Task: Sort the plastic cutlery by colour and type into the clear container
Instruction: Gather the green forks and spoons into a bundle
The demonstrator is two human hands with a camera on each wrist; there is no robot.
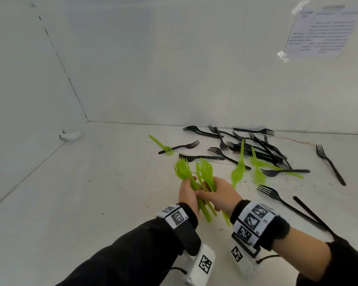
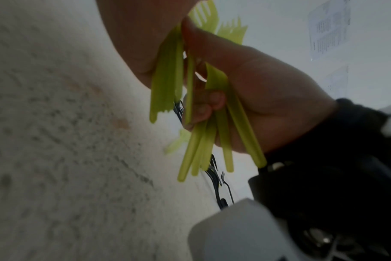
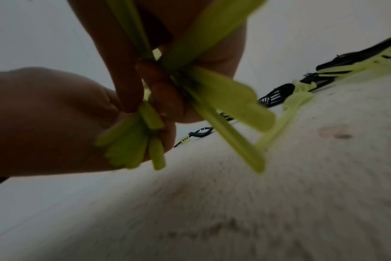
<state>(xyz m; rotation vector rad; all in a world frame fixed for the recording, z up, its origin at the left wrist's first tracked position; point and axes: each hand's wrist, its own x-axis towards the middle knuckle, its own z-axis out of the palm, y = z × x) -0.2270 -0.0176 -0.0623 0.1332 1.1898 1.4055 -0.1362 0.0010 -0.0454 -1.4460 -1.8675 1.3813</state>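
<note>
Both hands meet over the white table, each gripping a bundle of green plastic forks with the tines pointing away from me. My left hand (image 1: 186,194) holds one green bundle (image 1: 181,170). My right hand (image 1: 221,195) holds the other (image 1: 205,172), and the handles cross between the wrists. In the left wrist view the left hand's green handles (image 2: 165,79) hang beside the right hand (image 2: 268,98). The right wrist view shows the left hand (image 3: 45,114) and blurred green handles (image 3: 225,98). No clear container is in view.
A heap of black forks (image 1: 256,145) lies at the back right with green pieces (image 1: 239,168) mixed in. One green fork (image 1: 161,146) crosses a black fork (image 1: 182,146) further left. More black forks (image 1: 329,162) (image 1: 277,199) lie to the right. A taped paper (image 1: 318,32) hangs on the wall.
</note>
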